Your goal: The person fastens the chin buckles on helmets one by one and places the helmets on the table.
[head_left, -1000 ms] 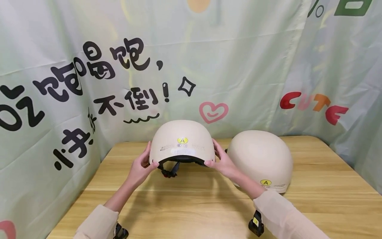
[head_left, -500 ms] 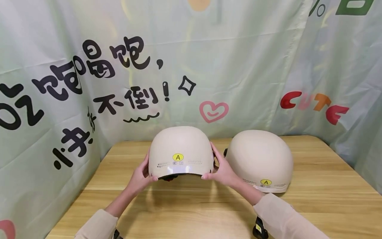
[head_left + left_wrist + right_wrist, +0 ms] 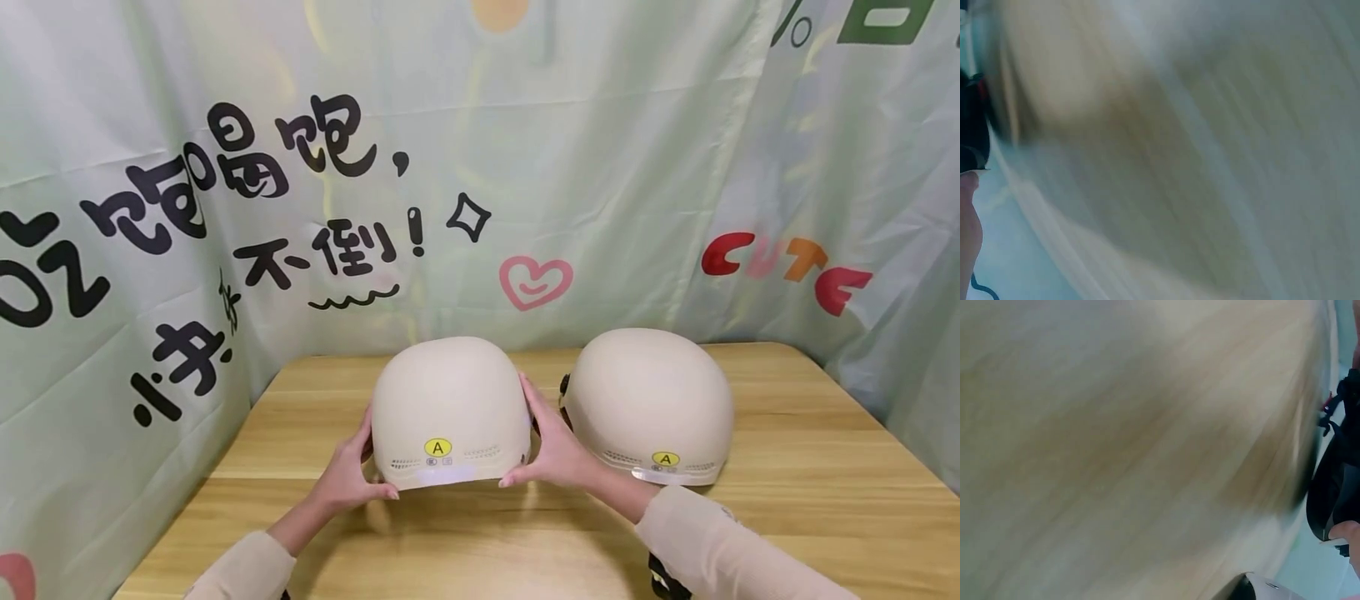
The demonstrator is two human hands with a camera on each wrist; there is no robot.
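Observation:
Between both hands is a cream helmet [image 3: 450, 392], tilted so its front brim faces down toward me, with a yellow oval "A" sticker low on its front. My left hand [image 3: 347, 477] grips its left side, thumb under the brim corner. On the opposite side my right hand [image 3: 558, 454] holds it the same way, fingers spread along the shell. The right wrist view shows the helmet's dark inside [image 3: 1335, 487] and a strap, with the thumb [image 3: 1349, 534] at the rim. Only a bit of dark lining [image 3: 972, 125] shows in the left wrist view.
A second matching cream helmet [image 3: 652, 400] stands on the wooden table [image 3: 810, 467] to the right, close beside my right hand and forearm. A printed fabric curtain [image 3: 615, 183] hangs behind the table and along its left and right sides.
The held helmet has tipped forward and come lower and nearer: its sticker has dropped and its dark inside and strap have gone from the head view. Both hands have lowered with it.

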